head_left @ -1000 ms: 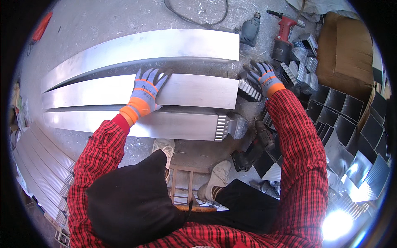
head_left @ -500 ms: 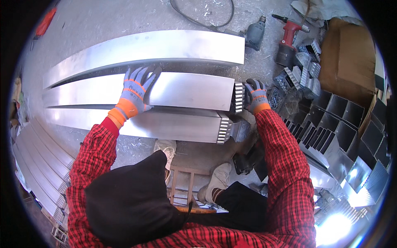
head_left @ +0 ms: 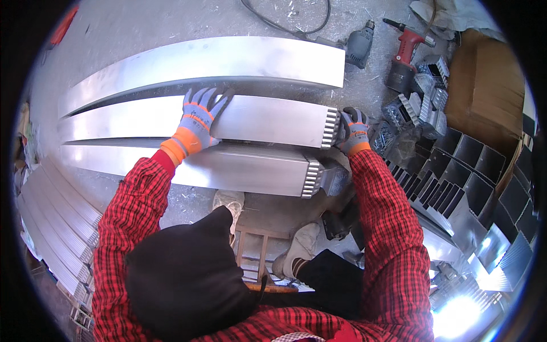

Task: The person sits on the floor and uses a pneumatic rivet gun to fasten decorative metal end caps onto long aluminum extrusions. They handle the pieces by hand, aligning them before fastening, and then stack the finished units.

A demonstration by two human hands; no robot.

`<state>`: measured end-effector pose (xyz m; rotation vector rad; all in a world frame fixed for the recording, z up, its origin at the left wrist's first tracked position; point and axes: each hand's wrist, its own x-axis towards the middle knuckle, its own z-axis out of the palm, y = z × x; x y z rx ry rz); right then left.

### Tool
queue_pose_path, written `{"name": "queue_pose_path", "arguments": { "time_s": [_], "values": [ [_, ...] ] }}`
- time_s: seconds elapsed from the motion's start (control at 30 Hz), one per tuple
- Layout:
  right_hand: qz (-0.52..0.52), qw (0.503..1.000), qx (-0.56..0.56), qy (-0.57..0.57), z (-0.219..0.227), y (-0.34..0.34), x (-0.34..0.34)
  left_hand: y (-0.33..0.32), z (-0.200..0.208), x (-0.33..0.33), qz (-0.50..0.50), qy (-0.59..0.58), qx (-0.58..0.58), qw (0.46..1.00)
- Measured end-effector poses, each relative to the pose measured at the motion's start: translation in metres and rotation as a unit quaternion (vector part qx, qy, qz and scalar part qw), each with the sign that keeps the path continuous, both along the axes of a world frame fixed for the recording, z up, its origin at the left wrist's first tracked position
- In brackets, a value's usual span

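Three long silvery metal box profiles lie side by side on the floor. On the middle profile (head_left: 273, 121), my gloved left hand (head_left: 198, 118) rests with its fingers spread over the top. A ribbed metal end connector (head_left: 330, 127) sits at that profile's right end. My gloved right hand (head_left: 353, 132) has its fingers bent round the connector's outer side; the part inside the grip is hidden. The near profile (head_left: 245, 168) also carries a ribbed connector (head_left: 311, 178) at its right end. The far profile (head_left: 222, 60) shows a plain right end.
Beyond the far profile's right end lie a grey power drill (head_left: 359, 45) and a red rivet gun (head_left: 406, 50). Loose metal connectors (head_left: 427, 105) lie beside a cardboard box (head_left: 481, 85). Dark-faced metal pieces (head_left: 456, 165) stand at right; long ribbed panels (head_left: 54, 211) at left.
The dark gap between the connector and the middle profile's end has closed; the ribbed strip now sits against it. Both hands keep their places on the metal, while the view has shifted slightly.
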<state>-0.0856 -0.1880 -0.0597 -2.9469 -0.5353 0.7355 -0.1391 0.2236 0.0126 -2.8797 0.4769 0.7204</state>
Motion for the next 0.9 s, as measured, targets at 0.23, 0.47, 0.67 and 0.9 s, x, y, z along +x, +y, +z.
{"name": "queue_pose_path", "arguments": {
  "time_s": [0.23,0.47,0.67,0.9],
  "values": [
    [-0.018,1.0,-0.01,0.001,-0.003,0.0,0.003,-0.009,-0.001,0.011,-0.003,0.051,0.056,0.997],
    [0.01,0.998,0.065,0.001,0.005,-0.004,0.013,-0.009,0.0,0.018,-0.005,0.069,0.075,0.995],
    [-0.005,0.999,0.042,0.013,0.0,-0.006,0.012,-0.007,-0.003,0.013,-0.006,0.05,0.051,0.997],
    [-0.008,0.999,-0.021,0.038,0.002,0.0,0.011,-0.012,0.004,0.018,-0.012,0.102,0.101,0.99]
  ]
}}
